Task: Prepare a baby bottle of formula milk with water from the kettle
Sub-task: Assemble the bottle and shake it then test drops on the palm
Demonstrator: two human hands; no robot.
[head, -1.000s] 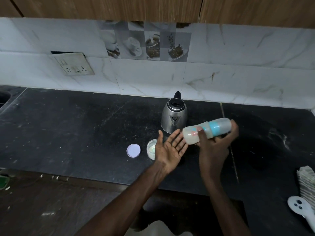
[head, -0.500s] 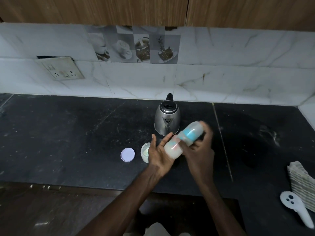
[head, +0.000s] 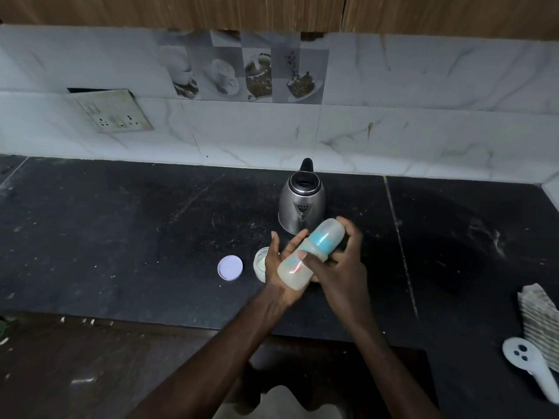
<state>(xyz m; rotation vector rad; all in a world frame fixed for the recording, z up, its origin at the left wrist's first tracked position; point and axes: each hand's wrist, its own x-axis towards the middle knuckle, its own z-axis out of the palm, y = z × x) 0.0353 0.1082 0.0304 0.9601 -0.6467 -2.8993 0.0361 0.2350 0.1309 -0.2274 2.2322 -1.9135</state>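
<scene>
My right hand (head: 341, 267) grips a capped baby bottle (head: 308, 258) with a blue collar and milky contents, tilted with its base down-left and its cap up-right. The base rests against the open palm of my left hand (head: 279, 267), whose fingers are spread. Just behind my hands a steel kettle (head: 301, 204) stands on the black counter (head: 121, 231), lid shut. A small open formula jar (head: 260, 264) sits partly hidden behind my left hand. Its round pale lid (head: 230, 267) lies flat to the left.
A folded striped cloth (head: 538, 316) and a white handheld device (head: 527, 364) lie at the counter's right edge. A wall socket plate (head: 112, 111) hangs loose on the tiled backsplash. The counter's front edge runs below my forearms.
The bottle has swung from nearly level beside my left hand to a tilt, with its base now pressed into my left palm. My hands have come together.
</scene>
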